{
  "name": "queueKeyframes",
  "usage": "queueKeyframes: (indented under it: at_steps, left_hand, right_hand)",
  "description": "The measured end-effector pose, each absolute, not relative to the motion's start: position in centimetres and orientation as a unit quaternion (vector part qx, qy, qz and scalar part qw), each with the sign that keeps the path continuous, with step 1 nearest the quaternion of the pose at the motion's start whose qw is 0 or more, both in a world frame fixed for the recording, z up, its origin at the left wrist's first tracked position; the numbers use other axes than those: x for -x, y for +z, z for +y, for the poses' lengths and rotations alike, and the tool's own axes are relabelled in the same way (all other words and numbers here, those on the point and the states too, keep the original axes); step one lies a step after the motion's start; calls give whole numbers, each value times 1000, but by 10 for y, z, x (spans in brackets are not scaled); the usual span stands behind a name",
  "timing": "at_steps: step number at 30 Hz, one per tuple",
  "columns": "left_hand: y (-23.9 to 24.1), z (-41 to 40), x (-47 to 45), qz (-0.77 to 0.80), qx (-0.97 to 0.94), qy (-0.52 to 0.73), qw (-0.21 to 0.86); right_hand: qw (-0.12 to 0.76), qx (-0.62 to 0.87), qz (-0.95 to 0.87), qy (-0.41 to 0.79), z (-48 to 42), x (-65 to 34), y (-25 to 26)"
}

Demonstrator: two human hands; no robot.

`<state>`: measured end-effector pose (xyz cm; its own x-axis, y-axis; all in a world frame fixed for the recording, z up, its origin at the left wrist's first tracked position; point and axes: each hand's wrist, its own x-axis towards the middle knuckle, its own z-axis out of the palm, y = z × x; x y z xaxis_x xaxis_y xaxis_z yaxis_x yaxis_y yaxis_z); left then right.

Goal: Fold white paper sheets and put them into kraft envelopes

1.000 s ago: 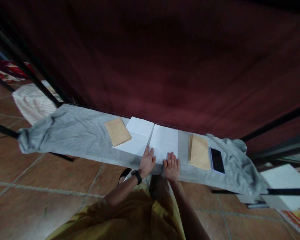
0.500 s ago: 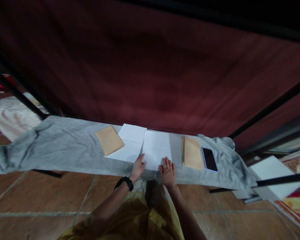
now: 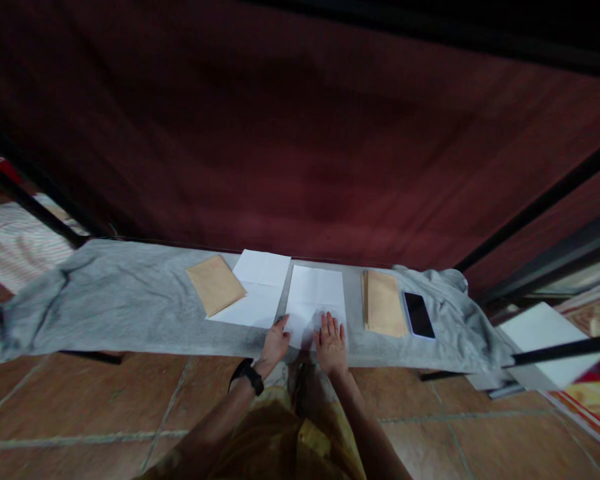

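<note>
A creased white sheet of paper [image 3: 316,297] lies on a grey cloth [image 3: 130,300] spread over a narrow bench. My left hand [image 3: 275,344] grips the sheet's near left corner, its fingers curled on the edge; a black band is on that wrist. My right hand [image 3: 331,342] lies flat on the sheet's near right part with fingers spread. A second white sheet [image 3: 255,287] lies just to the left, partly under a brown envelope [image 3: 215,285].
A stack of brown envelopes [image 3: 383,303] and a black phone [image 3: 419,315] lie to the right on the cloth. A dark red curtain [image 3: 300,147] hangs behind the bench. Black metal bars cross both sides. White board [image 3: 545,333] at right; tiled floor below.
My left hand slid from flat on the sheet to its near left corner and curled on the edge. My right hand stayed flat. The view shifted slightly.
</note>
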<state>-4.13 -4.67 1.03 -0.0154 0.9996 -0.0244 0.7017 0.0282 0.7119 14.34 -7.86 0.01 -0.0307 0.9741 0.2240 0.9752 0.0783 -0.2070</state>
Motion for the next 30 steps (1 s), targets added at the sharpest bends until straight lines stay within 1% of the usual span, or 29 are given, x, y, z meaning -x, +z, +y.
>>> queueKeyframes:
  at_steps: [5,8,10,11,14,18,27,30]
  left_hand:
    - [15,-55,37,664,-658,243,259]
    - [21,-65,30,666,-690,231,165]
    - [24,-68,21,646,-724,226,91]
    - [25,-68,15,627,-743,223,72]
    - [22,-61,-5,563,-800,201,62]
    - [12,-52,-16,542,-823,162,58]
    - [8,-56,12,524,-845,109,21]
    - [7,-56,13,520,-848,98,14]
  right_hand:
    - [163,659,-735,9,-70,-140,-4]
    - [167,655,-737,8,-70,-141,-7]
    - [167,655,-737,6,-72,-141,-8]
    - [166,655,-737,4,-72,-142,-8]
    - [154,650,-744,-1,-72,-143,-8]
    - [147,650,-745,-17,-70,-151,-10]
    - [211,673,-705,-69,-71,-197,-22]
    - [200,690,-693,-55,-59,-194,-19]
